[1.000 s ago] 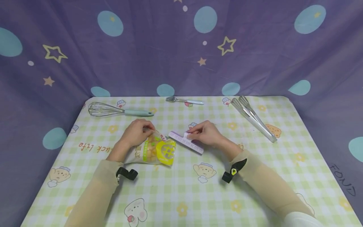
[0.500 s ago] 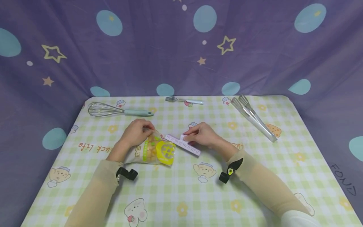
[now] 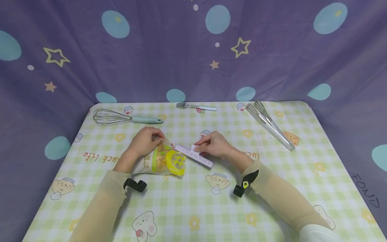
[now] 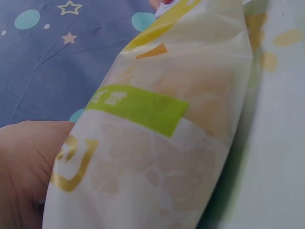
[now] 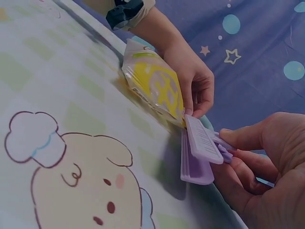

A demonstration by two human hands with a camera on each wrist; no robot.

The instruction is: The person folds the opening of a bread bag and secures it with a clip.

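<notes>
A bread bag (image 3: 164, 159), clear with yellow and green print, stands partly raised on the table. My left hand (image 3: 145, 143) grips its far upper edge with curled fingers; in the left wrist view the bag (image 4: 157, 114) hides most of that hand. My right hand (image 3: 216, 144) pinches the handle of a lilac bag clip (image 3: 193, 156) between thumb and fingers. The right wrist view shows the clip's two long bars (image 5: 204, 140) spread apart, their far end right at the bag's edge near the left fingertips.
A whisk (image 3: 128, 118) with a pale green handle lies at the back left. Behind the hands is a fork (image 3: 196, 107), and metal tongs (image 3: 270, 126) lie at the back right. A purple curtain (image 3: 145, 57) hangs beyond the checked tablecloth (image 3: 181, 201).
My right hand has brought the clip a little to the left, so its end now meets the bag's edge. The left hand and the bag stay almost still.
</notes>
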